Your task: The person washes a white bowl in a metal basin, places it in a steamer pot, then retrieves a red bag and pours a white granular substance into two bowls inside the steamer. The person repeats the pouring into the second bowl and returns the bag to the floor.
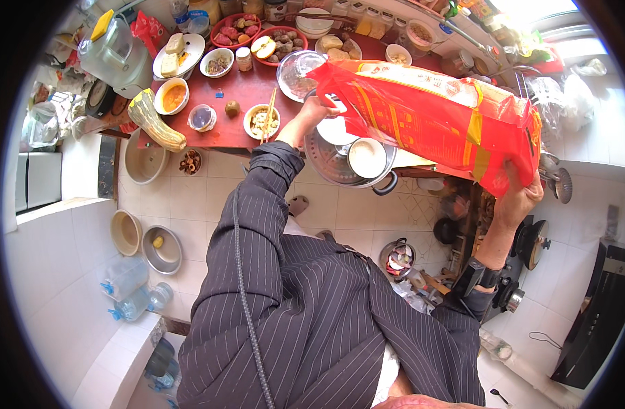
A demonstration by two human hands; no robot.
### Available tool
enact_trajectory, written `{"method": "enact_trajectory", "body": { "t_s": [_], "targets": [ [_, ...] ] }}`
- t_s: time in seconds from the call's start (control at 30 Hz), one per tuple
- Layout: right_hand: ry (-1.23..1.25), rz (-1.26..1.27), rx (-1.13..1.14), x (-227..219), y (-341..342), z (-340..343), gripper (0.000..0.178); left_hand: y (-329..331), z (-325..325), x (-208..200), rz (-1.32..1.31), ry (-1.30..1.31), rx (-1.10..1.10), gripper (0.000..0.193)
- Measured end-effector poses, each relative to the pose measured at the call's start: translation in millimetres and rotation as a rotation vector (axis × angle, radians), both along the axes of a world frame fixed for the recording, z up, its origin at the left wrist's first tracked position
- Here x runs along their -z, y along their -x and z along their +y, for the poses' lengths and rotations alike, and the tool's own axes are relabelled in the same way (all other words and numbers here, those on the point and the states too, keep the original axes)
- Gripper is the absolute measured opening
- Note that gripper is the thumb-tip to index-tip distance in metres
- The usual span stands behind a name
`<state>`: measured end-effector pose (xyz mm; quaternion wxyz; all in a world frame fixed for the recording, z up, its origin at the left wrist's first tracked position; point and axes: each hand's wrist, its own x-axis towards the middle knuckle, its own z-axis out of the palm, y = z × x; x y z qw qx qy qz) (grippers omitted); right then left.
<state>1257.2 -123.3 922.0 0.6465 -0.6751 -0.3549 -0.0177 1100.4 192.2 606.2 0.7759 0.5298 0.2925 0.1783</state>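
A large red printed plastic bag [432, 112] lies tilted on its side in the air over the table's right part, its open mouth toward the left. My left hand [314, 117] is closed on the edge of that mouth. My right hand [518, 204] grips the bag's other end from below. Under the mouth is a metal pot [322, 167] with a black handle, jutting past the table's front edge. A white cup [367, 161] with pale contents stands over the pot, beside a white surface partly covered by the bag. Whether anything pours out is hidden.
The red table [210, 136] holds a striped squash [154, 123], a bowl of orange food [172, 97], a bowl with chopsticks [261, 123], a kiwi [232, 108] and a glass bowl [297, 73]. Basins [162, 249] and a metal bowl of scraps [398, 259] sit on the floor.
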Motion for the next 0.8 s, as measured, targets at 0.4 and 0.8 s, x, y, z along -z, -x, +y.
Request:
{"method": "enact_trajectory", "body": {
  "t_s": [0.4, 0.8],
  "targets": [
    [0.028, -0.019, 0.002, -13.1, 9.4, 15.1, 0.025, 1.6, 0.6, -3.1, 0.009, 0.038, 0.043, 0.024],
    [0.061, -0.062, 0.028, -24.9, 17.0, 25.2, 0.021, 0.0, 3.6, -10.9, -0.011, 0.050, 0.057, 0.027]
  ]
}}
